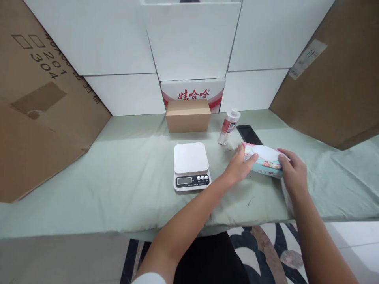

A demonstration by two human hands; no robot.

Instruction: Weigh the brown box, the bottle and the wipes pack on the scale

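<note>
Both of my hands grip a pack of wet wipes with a white lid and a pink and light blue wrapper. My left hand is closed on its left end, thumb on top. On the right end, my right hand holds it with the thumb above; its lower fingers are partly hidden. Just behind the pack lies a black phone. A white bottle with a red label stands to the left of the phone. Left of my hands sits a white kitchen scale, its platform bare and its display dark.
A small brown box stands at the back, before a white and red carton. Large cardboard panels rise at the left and right. A pale green cloth covers the surface, its front edge close to me.
</note>
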